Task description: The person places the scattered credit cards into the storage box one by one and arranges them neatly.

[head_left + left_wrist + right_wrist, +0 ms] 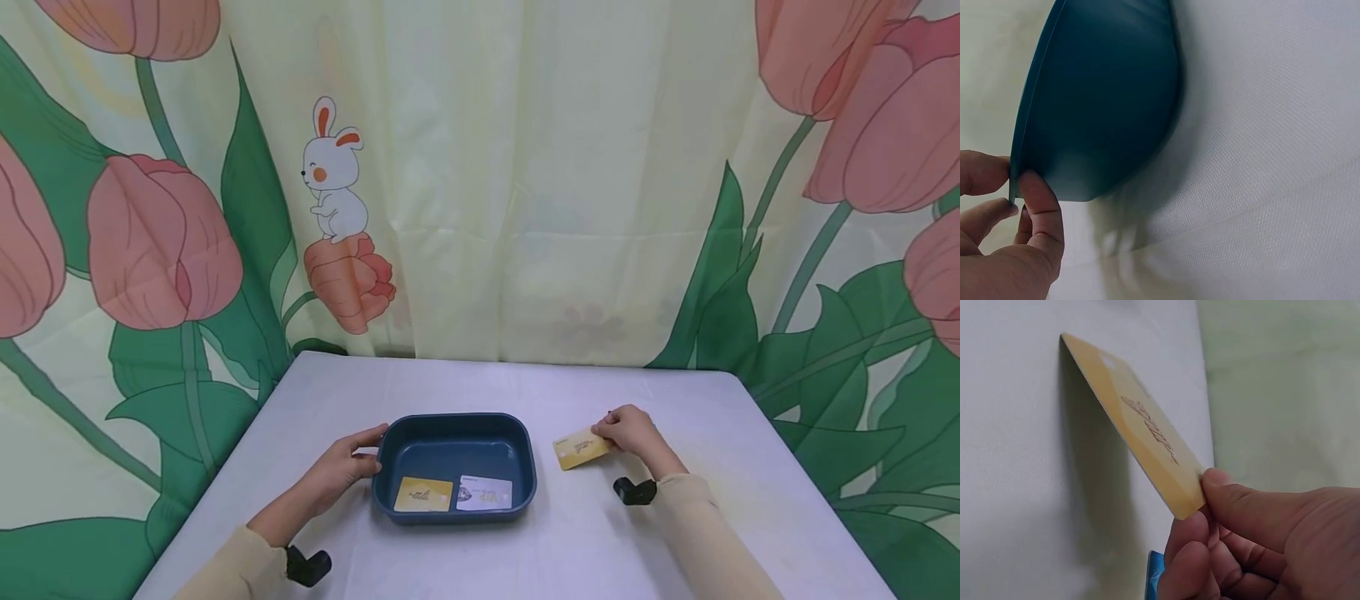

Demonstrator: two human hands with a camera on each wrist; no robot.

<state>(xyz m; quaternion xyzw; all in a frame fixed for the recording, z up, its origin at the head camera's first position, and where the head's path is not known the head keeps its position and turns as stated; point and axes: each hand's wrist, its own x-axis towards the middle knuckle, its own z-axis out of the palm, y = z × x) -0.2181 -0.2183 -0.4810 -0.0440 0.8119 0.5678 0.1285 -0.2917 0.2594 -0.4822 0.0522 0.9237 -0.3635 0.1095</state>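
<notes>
Head view, nearest edge first: two cream sleeves (236,567) reach over a white-covered table (585,554), a small black device (307,567) at the left wrist and another (634,492) at the right. The left hand (341,468) has thumb and fingers closed over the rim of a dark blue, rounded rectangular tray (454,518), at its left side. That looks a sound hold to me: enough to steady the tray, with the fingers clear of its floor.

Along the tray's near side lie a glossy gold card (423,495) and, just beside it, a pale silvery-white card (485,493). Both rest flat, the floor beyond them bare.

To the right of the tray, well apart from it, the right hand (628,433) pinches a yellow-gold plastic card with brown script (579,450) by one end between thumb and fingers, the rest tilted free. I'd keep that pinch light and at the edge, so the card neither bends nor slips. A bit of blue (1152,575) shows below those fingers in the right wrist view; I can't tell what it is, so I'd mind it too.

Behind hangs a pale curtain (480,167) printed with tulips and a rabbit.
</notes>
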